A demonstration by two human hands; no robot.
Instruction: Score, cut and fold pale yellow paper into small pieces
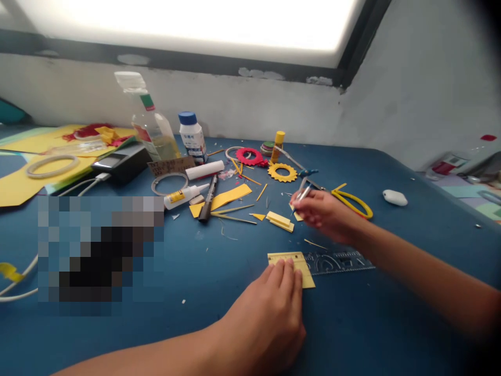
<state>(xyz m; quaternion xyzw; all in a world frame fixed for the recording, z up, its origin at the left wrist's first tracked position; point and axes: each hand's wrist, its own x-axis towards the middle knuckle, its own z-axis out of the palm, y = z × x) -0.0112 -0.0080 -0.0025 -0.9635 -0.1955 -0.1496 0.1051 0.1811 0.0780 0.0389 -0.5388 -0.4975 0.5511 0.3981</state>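
My left hand lies with its fingers together and stretched out, pressing on a small yellow paper piece. The paper overlaps a clear stencil ruler, whose right part shows beside it. Farther up and to the right, my right hand is closed on a slim, clear pen-like tool with a blue tip. Its exact kind is blurred. Partly under that hand lies another bit of yellow paper. Just left of it are folded yellow paper strips.
Yellow-handled scissors and a white earphone case lie to the right. Behind are yellow and red toothed paper rings, a glue stick, a black marker, a glue bottle and a tall bottle. A pixelated patch covers the left.
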